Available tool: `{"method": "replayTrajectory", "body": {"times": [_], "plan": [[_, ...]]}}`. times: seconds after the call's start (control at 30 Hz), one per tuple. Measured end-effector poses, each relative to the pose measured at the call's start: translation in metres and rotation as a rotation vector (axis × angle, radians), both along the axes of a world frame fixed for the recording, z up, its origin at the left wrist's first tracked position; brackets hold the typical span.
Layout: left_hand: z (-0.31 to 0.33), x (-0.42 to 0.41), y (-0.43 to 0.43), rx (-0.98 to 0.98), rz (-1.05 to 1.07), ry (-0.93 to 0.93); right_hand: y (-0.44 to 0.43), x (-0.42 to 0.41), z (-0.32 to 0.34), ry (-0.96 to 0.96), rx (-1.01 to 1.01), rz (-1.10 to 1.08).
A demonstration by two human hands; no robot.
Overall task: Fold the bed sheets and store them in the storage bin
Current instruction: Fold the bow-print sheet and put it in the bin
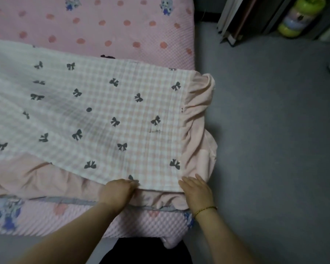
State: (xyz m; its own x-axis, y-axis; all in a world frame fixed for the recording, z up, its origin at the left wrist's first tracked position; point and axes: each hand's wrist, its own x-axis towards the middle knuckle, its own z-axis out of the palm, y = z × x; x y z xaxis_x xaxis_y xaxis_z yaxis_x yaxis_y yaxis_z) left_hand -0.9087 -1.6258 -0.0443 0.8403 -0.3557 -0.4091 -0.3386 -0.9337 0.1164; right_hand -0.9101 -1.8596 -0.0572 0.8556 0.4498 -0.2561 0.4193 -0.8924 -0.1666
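Your checked sheet (107, 111) lies spread across the near part of the pink bed (103, 23), its frill reaching past the right edge. Your left hand (118, 191) grips the near hem with curled fingers. Your right hand (196, 189) rests flat on the near right corner, fingers straight. Leaning folders (236, 18) and a green jar (301, 16) stand on the floor (274, 130), far right.

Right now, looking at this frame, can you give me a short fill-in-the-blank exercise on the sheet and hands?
1. The sheet is printed with dark ____.
2. The bracelet is on the ____ wrist.
3. The hand pinching the sheet's edge with curled fingers is the ____ one.
4. The floor is ____ in colour.
Missing words: bows; right; left; grey.
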Motion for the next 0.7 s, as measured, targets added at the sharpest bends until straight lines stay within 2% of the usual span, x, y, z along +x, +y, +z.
{"method": "replayTrajectory", "body": {"times": [0.07, 0.17, 0.23, 0.27, 0.33, 0.4, 0.47, 0.5, 0.57, 0.6, 0.63, 0.7], "plan": [[0.003, -0.001, 0.003, -0.081, 0.0, -0.049, -0.007, -0.004, 0.004, -0.071, 0.01, -0.005], [0.008, -0.009, 0.003, -0.132, -0.026, -0.028, -0.004, -0.014, 0.006, -0.032, -0.069, 0.002], [0.011, -0.012, -0.003, -0.092, -0.022, 0.052, 0.006, -0.011, 0.012, 0.115, -0.162, 0.006], [0.006, -0.013, -0.003, -0.014, -0.002, 0.106, 0.009, -0.012, 0.009, 0.131, -0.146, 0.07], [-0.001, -0.018, 0.002, 0.016, -0.013, 0.133, 0.018, -0.013, 0.015, 0.249, -0.189, 0.147], [0.005, -0.02, 0.008, -0.028, -0.094, 0.076, 0.024, -0.015, 0.021, 0.313, -0.23, 0.066], [0.013, -0.022, 0.026, -0.005, -0.008, 0.06, 0.036, -0.012, 0.02, 0.19, -0.194, -0.013], [0.016, -0.022, 0.035, 0.043, 0.012, 0.074, 0.044, -0.01, 0.023, 0.042, -0.145, -0.022], [0.011, -0.02, 0.062, 0.133, 0.041, -0.027, 0.064, -0.011, 0.023, -0.005, -0.039, -0.02], [0.016, -0.02, 0.074, 0.112, 0.086, -0.04, 0.079, -0.01, 0.024, -0.02, 0.001, -0.008], [0.013, -0.015, 0.093, 0.141, 0.043, -0.088, 0.099, -0.008, 0.023, -0.037, 0.044, 0.009], [0.012, -0.003, 0.125, 0.142, 0.024, -0.05, 0.143, -0.001, 0.017, -0.065, 0.132, 0.049]]}}
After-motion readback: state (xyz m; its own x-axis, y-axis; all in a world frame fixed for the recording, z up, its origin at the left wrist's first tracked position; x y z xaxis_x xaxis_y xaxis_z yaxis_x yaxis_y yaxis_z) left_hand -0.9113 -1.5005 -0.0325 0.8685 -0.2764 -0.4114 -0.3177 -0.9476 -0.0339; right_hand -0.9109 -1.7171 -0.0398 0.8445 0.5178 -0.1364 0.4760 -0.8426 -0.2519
